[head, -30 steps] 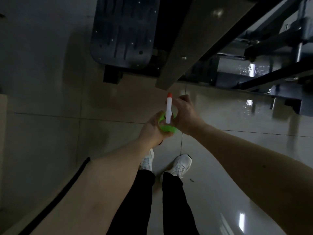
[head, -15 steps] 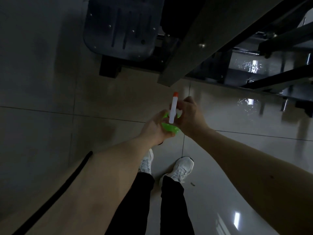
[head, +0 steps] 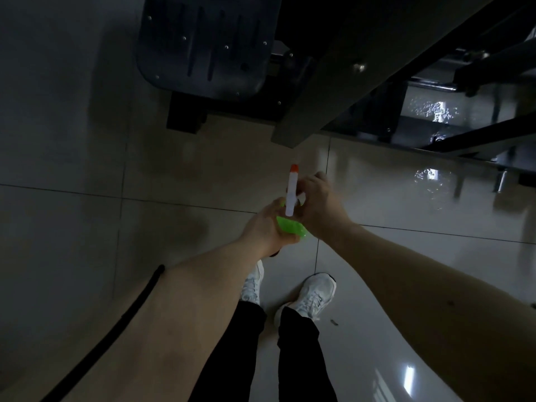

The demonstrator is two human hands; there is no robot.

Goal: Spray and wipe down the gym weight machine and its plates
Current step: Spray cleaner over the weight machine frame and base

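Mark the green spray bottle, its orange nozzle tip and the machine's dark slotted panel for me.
green spray bottle (head: 291,230): head view, on its bright green body.
orange nozzle tip (head: 294,168): head view, on the orange cap itself.
dark slotted panel (head: 214,53): head view, on its flat middle.

Spray bottle (head: 291,227): one. Hands: two, left hand (head: 261,230), right hand (head: 319,207). White shoes (head: 314,294): two. Slotted machine panel (head: 203,44): one.

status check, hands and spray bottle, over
Left hand grips the green spray bottle. Right hand holds its white spray head. Orange nozzle points toward the weight machine, nothing between.
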